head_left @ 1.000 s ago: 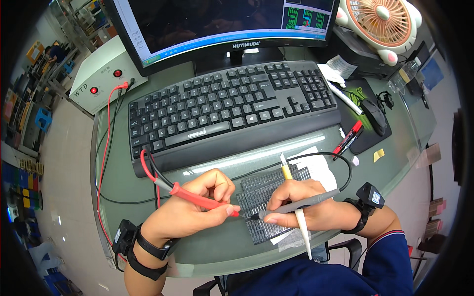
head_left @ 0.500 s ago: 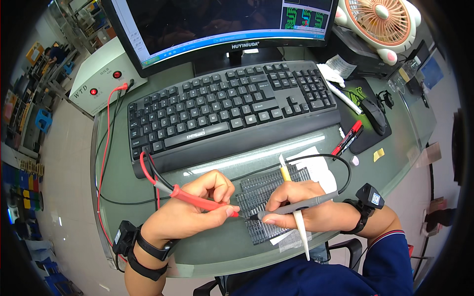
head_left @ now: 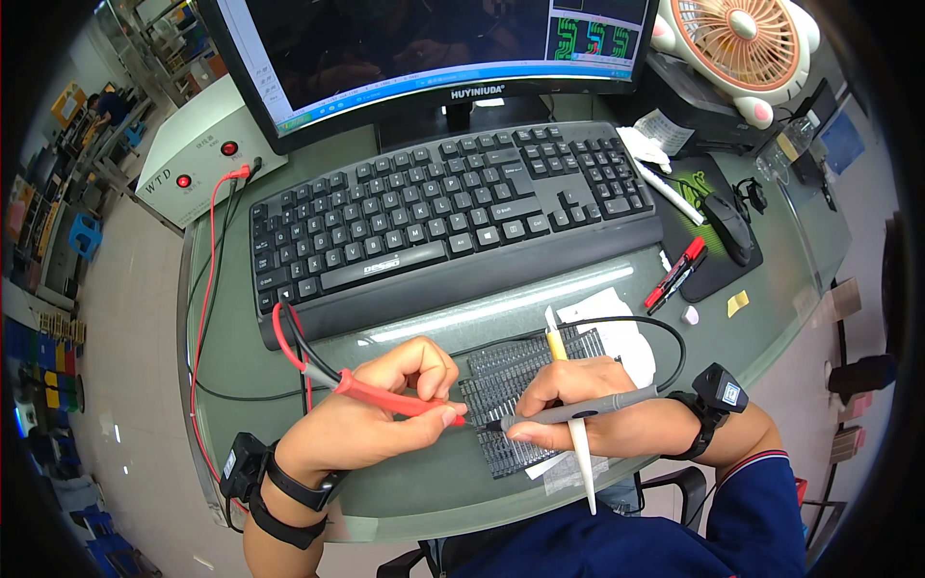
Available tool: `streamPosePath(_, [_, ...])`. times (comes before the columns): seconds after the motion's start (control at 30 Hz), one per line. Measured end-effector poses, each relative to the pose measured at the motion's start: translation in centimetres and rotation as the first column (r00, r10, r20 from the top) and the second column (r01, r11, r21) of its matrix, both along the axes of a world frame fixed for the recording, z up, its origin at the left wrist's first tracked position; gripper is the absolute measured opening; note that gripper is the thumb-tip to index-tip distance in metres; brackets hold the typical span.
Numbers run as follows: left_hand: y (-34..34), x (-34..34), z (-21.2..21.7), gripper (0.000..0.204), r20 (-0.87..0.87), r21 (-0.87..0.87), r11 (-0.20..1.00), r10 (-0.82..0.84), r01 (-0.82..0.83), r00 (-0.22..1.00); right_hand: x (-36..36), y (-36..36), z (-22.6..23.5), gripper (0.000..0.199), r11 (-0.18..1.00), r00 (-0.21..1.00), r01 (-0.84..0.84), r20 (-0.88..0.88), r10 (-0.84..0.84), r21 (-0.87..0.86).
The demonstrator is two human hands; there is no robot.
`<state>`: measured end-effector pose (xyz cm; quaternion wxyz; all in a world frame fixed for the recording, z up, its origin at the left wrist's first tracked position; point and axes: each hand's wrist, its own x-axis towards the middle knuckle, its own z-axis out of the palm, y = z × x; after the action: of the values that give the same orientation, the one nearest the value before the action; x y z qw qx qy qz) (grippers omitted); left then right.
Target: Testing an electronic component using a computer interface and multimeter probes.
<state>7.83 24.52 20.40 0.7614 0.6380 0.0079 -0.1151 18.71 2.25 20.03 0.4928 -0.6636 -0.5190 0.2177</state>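
Observation:
My left hand is closed round a red test probe, its tip pointing right. My right hand grips a dark grey test probe, its tip pointing left. The two tips nearly meet above a dark panel of small circuit boards; whether they touch it I cannot tell. Also tucked in my right hand is a craft knife with a white handle, its yellow collar and blade pointing away from me. Part of the panel is hidden by my right hand. White paper lies under and beside it.
Beyond my hands lies a black keyboard, with a monitor behind it. A white box with red buttons feeds the probe leads at left. Red and black markers, a mouse and a fan are at right.
The craft knife's handle end has swung slightly left, and the black lead by my right hand sits a little lower. Both hands hold nearly the same place.

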Motion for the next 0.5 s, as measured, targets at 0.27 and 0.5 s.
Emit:
streamPosePath(0.27, [0.3, 0.7, -0.1, 0.027, -0.002, -0.011, 1.000, -0.017, 0.016, 1.000, 0.5, 0.2, 0.0, 0.026, 1.000, 1.000, 0.022, -0.008, -0.022, -0.014])
streamPosePath(0.5, [0.2, -0.3, 0.0, 0.028, 0.012, -0.056, 0.998, -0.041, 0.042, 0.999, 0.0, 0.1, 0.1, 0.023, 1.000, 1.000, -0.016, 0.021, 0.016, 0.010])
